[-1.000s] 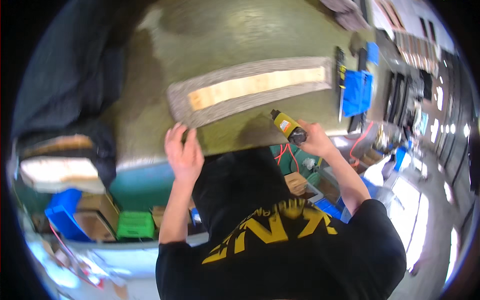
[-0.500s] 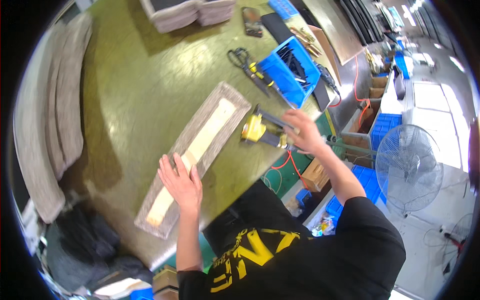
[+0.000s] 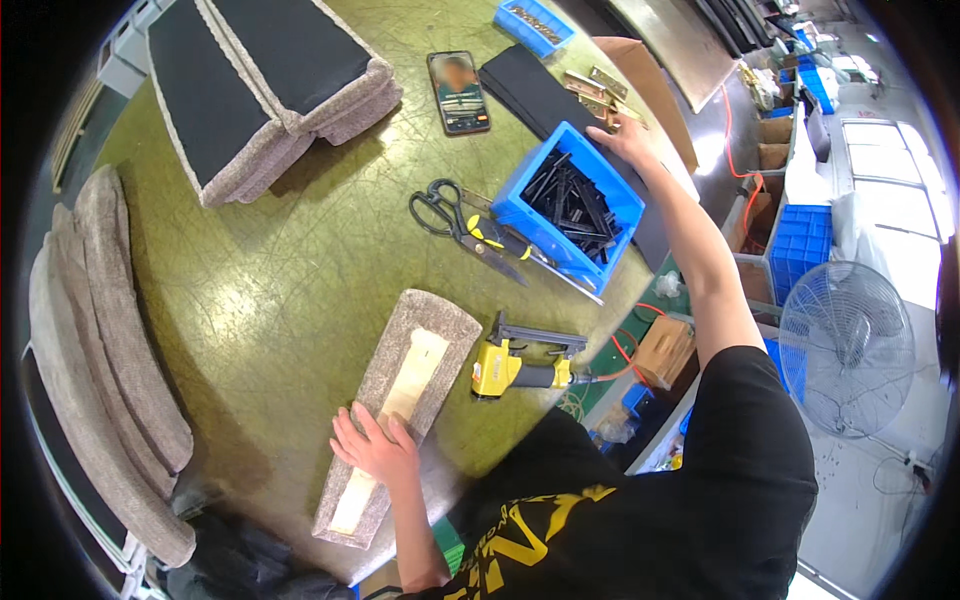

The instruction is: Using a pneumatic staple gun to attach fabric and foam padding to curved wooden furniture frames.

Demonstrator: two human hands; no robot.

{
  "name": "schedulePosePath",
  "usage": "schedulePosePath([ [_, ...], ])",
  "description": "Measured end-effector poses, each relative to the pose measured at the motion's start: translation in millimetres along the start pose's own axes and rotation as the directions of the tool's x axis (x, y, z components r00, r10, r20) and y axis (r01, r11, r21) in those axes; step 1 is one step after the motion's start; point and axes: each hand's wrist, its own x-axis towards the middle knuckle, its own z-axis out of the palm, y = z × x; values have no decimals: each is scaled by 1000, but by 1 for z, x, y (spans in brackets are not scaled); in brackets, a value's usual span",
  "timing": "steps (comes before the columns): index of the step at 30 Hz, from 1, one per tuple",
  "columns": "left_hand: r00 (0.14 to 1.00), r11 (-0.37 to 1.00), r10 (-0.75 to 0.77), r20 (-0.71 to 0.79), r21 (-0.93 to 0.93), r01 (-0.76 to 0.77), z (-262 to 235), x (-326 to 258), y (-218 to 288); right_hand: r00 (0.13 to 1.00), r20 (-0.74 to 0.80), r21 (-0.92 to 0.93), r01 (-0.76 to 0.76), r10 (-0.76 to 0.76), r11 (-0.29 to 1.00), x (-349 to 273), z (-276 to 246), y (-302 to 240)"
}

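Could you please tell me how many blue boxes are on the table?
2. The larger box, holding black strips, is near the right hand; the smaller box lies beyond and right of the phone. None seems hidden.

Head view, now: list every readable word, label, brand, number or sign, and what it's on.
Black shirt: large yellow lettering, partly folded; wording not transcribed here.
Yellow pneumatic gun: small dark marking on its body, too small to read.
Phone: on-screen text too small to read.
Padded strip under the left hand: no text visible.
Brass-coloured brackets by the right hand: none legible.
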Motion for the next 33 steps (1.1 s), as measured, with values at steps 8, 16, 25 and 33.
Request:
schedulePosePath([
  [8, 1000, 1000, 24, 5, 17, -24, -5, 5, 5, 994, 90, 109, 52, -62, 993, 20, 7, 23],
  [16, 1000, 1000, 11, -16, 7, -11, -3, 4, 6, 997, -12, 119, 71, -70, 990, 7, 1, 19],
  [25, 999, 1000, 25, -28, 10, -25, 3, -4, -2, 872, -487, 229, 168, -36, 959, -13, -51, -2],
  [33, 939, 934, 206, -276, -232, -273, -35, 15, 16, 568, -188, -47, 810, -801, 585, -168, -165, -124],
])
